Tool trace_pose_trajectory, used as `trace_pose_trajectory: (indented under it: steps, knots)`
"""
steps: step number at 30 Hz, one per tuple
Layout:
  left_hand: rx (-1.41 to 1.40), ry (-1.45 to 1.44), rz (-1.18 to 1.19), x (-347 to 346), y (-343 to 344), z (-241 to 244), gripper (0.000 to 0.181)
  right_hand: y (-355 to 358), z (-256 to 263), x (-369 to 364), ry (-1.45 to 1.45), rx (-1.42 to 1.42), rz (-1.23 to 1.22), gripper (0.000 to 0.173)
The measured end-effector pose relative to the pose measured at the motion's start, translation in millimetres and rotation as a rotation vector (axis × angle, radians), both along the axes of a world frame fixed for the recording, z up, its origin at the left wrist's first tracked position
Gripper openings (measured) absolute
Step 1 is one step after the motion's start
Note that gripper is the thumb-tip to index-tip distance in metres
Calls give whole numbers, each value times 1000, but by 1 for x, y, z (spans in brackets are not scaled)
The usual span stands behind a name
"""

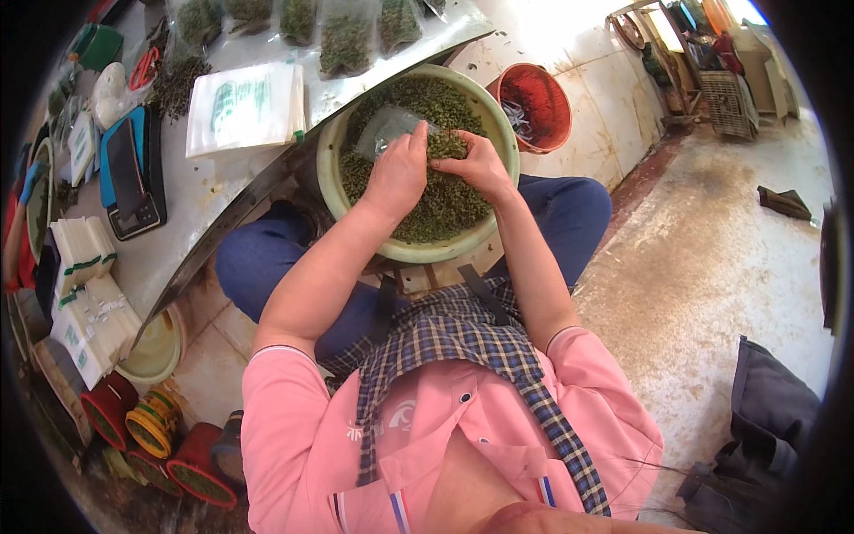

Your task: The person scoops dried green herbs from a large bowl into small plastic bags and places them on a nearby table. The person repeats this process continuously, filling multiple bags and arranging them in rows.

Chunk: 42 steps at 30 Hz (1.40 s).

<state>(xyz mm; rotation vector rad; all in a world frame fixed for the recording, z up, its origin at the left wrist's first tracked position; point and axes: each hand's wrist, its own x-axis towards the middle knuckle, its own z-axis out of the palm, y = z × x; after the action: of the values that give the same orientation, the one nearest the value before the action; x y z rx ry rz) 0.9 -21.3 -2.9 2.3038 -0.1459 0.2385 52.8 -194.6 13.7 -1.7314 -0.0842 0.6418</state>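
Note:
A pale green plastic basin (419,252) stands between my knees, filled with small green peppercorn-like berries (437,217). Over it, my left hand (400,167) grips a clear plastic bag (387,130) near its edge; the bag's far part lies on the berries. Close against it, my right hand (482,163) holds a clump of berries (447,145) between thumb and fingers, beside the bag's mouth. Whether any berries are inside the bag I cannot tell.
A metal table (220,177) at the left bears a stack of printed bags (243,107), filled bags (345,43), a scale (137,207) and red scissors (145,68). A red bucket (540,100) stands beyond the basin. A person's arm (27,193) shows at far left.

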Motion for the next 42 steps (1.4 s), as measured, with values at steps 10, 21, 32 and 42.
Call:
trace_pose_trajectory:
  steps: [10,21,32,42]
  knots:
    - [-5,-48,-49,-4,-3,12,50,14,-13,-20,-414,-360,-190,43]
    - [-213,61,97,5,4,1,34,6,1,-10,176,406,-16,76]
    - [-282,30,60,8,8,6,33,11,-9,-6,269,293,-207,45]
    - [-48,29,10,-3,-3,15,46,24,-19,-6,-491,-367,-167,35]
